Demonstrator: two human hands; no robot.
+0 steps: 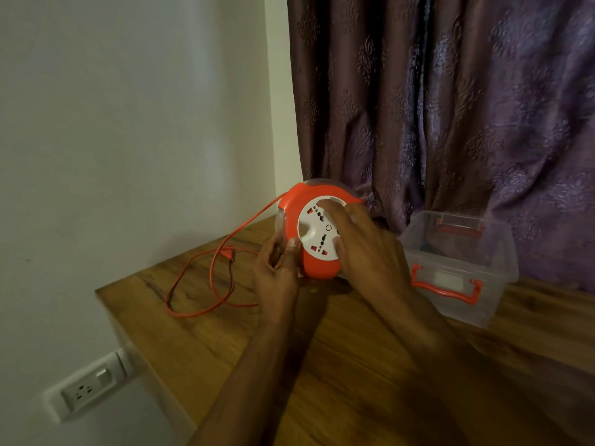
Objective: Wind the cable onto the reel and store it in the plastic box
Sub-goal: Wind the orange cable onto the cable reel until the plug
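Orange reel [317, 230] stands on edge on the bench [354, 365]. Left hand [277, 272] grip closed on its rim; right hand [363, 243] fingers spread on the white socket face. Cable [206, 284] lies looped left. Plastic box [457, 265], lidless, beside it; contents unclear.

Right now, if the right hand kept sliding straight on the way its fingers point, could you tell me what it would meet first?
Its fingers already lie on the reel's white socket face, pointing up and left. Beyond the orange cable reel, the right hand would probably meet the white wall, though depth is unclear.
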